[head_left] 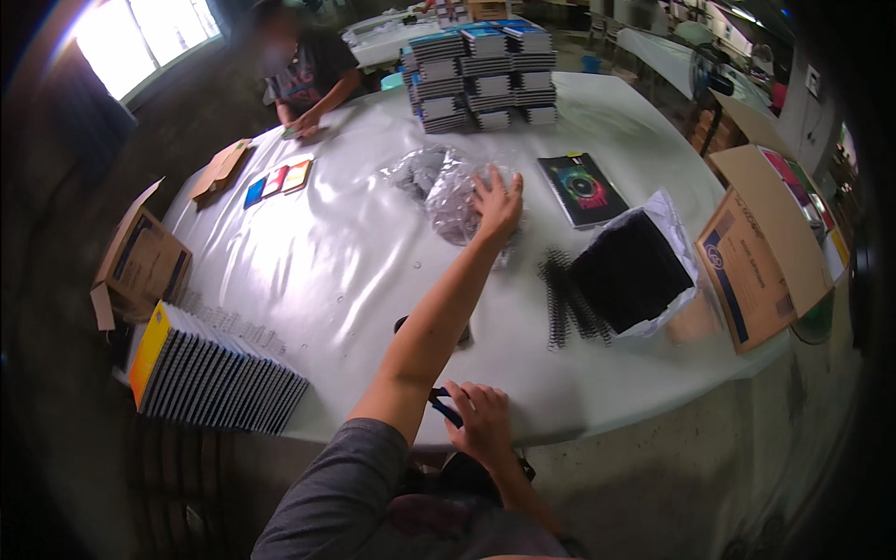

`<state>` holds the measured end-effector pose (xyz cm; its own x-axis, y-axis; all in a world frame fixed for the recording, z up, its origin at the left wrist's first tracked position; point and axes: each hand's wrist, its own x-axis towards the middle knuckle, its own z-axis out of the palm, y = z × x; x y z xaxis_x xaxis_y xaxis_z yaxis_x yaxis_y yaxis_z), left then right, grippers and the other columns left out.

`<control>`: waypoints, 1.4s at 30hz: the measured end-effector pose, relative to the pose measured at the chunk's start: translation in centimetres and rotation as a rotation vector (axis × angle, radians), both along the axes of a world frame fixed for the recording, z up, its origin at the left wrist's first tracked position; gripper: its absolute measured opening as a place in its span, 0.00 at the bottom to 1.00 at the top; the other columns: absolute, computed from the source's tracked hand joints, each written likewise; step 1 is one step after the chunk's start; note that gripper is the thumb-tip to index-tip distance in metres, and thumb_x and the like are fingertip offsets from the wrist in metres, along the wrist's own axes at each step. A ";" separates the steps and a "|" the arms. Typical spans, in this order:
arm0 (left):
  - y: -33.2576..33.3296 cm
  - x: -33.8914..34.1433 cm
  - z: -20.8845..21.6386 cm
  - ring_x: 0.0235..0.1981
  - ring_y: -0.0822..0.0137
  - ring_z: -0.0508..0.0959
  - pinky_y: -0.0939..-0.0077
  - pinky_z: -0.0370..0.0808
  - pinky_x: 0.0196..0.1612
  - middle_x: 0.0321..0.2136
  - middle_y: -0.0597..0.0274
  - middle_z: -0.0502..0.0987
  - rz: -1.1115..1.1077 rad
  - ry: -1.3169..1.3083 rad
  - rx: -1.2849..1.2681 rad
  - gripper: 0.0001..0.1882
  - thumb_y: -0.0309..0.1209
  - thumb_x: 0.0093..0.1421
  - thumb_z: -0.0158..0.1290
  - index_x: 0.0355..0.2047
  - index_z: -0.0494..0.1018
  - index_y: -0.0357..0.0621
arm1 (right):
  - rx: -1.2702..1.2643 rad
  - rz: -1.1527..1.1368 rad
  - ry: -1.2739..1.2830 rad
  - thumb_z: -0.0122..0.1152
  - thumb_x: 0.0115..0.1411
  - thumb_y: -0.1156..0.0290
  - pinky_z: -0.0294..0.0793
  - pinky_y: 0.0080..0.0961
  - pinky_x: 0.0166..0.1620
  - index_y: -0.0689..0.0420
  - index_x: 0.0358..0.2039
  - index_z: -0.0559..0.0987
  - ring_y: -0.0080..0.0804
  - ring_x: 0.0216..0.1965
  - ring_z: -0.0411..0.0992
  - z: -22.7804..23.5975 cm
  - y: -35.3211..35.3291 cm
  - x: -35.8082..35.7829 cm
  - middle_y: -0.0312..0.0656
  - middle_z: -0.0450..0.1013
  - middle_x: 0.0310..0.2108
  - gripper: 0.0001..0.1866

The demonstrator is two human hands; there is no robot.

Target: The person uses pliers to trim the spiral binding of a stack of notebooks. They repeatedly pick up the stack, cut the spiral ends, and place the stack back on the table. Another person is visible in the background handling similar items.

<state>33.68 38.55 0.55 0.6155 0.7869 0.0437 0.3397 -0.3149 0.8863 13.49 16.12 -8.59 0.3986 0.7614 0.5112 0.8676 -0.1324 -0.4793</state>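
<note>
My left arm stretches across the white-covered table, and my left hand (499, 200) rests on a crumpled clear plastic bag (453, 210). Its fingers are spread over the plastic, with no grip visible. Close to the near edge, my right hand (481, 422) is closed around a hand tool with dark blue handles (445, 409), which looks like pliers; its jaws cannot be made out. A dark object (465, 336) is mostly hidden under my left forearm. Right of the bag lies a black spiral notebook (585, 189) with a colourful round design on its cover.
Black spiral wire coils (560, 299) lie beside a paper-lined container of black coils (635, 271). Cardboard boxes stand at right (761, 252) and left (149, 261). A row of spiral notebooks (219, 378) sits near left, notebook stacks (481, 79) far back. Another person (313, 75) works at far left.
</note>
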 end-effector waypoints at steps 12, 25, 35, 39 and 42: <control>-7.2 -28.2 10.4 0.56 0.53 0.68 0.62 0.65 0.56 0.57 0.54 0.65 -0.773 -0.339 0.016 0.26 0.30 0.59 0.54 0.56 0.63 0.35 | -0.040 0.006 0.058 0.66 0.42 0.67 0.62 0.37 0.50 0.51 0.47 0.74 0.39 0.45 0.68 0.3 0.7 -0.1 0.40 0.71 0.40 0.27; -12.6 -59.5 0.5 0.43 0.69 0.75 0.75 0.73 0.43 0.42 0.61 0.74 0.514 -0.417 -0.093 0.24 0.26 0.53 0.59 0.51 0.69 0.42 | 0.115 0.379 0.223 0.60 0.45 0.77 0.62 0.36 0.51 0.55 0.50 0.72 0.43 0.42 0.69 10.0 5.8 -10.1 0.45 0.71 0.38 0.27; -4.1 -56.5 3.0 0.39 0.72 0.73 0.79 0.75 0.36 0.39 0.60 0.74 0.605 -0.886 0.166 0.23 0.25 0.52 0.62 0.49 0.69 0.38 | 0.031 0.501 -0.173 0.65 0.38 0.72 0.56 0.41 0.51 0.47 0.49 0.72 0.36 0.46 0.66 15.0 11.3 -20.0 0.38 0.69 0.43 0.32; -3.9 -56.3 3.0 0.30 0.76 0.74 0.82 0.74 0.33 0.31 0.62 0.76 0.649 -0.875 0.093 0.15 0.27 0.56 0.59 0.42 0.73 0.32 | 0.084 0.442 -0.135 0.66 0.39 0.72 0.56 0.42 0.51 0.47 0.50 0.72 0.36 0.47 0.66 14.3 12.4 -21.0 0.38 0.69 0.43 0.32; -3.5 -56.4 2.5 0.27 0.77 0.73 0.83 0.72 0.31 0.28 0.61 0.77 0.620 -0.979 0.090 0.13 0.29 0.58 0.57 0.39 0.73 0.31 | 0.086 0.430 -0.119 0.67 0.39 0.71 0.57 0.43 0.51 0.47 0.50 0.72 0.36 0.47 0.66 14.2 12.7 -21.4 0.37 0.70 0.43 0.32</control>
<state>-22.76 35.10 3.04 -0.2018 0.9113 0.3590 -0.3606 -0.4099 0.8378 -7.92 28.85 5.60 -0.0101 0.7978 0.6029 0.8847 0.2881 -0.3664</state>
